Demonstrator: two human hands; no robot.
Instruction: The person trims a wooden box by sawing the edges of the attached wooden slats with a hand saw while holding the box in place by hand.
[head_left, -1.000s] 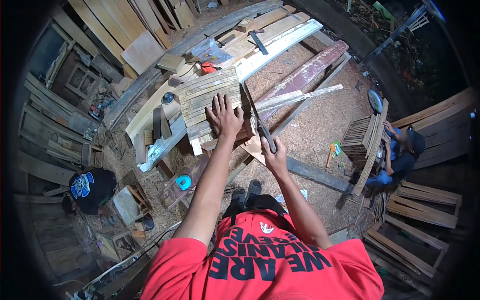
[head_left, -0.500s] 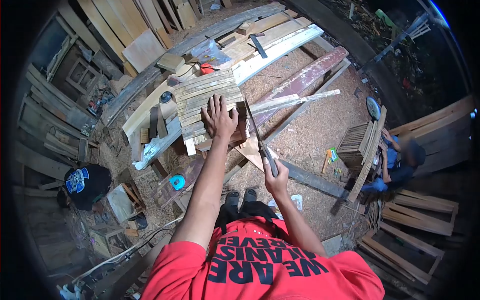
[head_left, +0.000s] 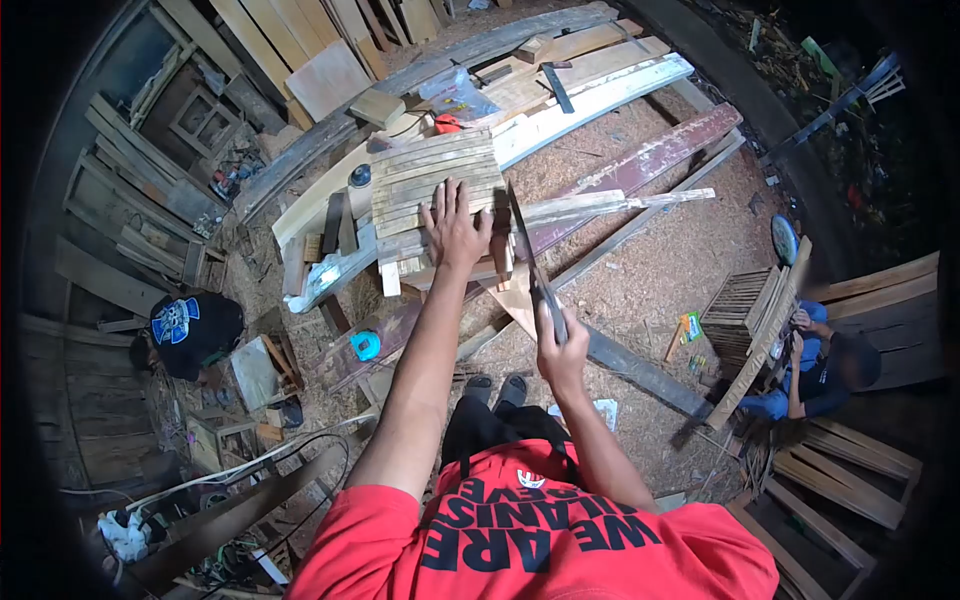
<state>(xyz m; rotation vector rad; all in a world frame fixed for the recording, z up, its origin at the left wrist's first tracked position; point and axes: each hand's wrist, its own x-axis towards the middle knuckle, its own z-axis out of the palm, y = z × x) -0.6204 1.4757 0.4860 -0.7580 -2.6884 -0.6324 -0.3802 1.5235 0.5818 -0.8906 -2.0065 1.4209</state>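
Note:
My left hand (head_left: 458,228) lies flat, fingers spread, on a slatted wooden panel (head_left: 410,185). In my right hand (head_left: 563,345) is the dark handle of a handsaw (head_left: 526,245), whose blade runs up along the panel's right edge. Short wood pieces sit beneath the panel's lower edge. Just right of the blade, a pale narrow board (head_left: 580,207) crosses a worn reddish plank (head_left: 650,165).
A turquoise tape measure (head_left: 366,345) rests on a plank at lower left. Beyond the panel are long boards, a square (head_left: 557,88) and a plastic bag (head_left: 455,95). One person (head_left: 195,335) crouches left; another (head_left: 825,365) sits right by a slatted piece (head_left: 745,305).
The view has shifted, so most things appear farther right. My right hand and the saw have moved down toward my body compared with a second ago. My left hand stays on the panel.

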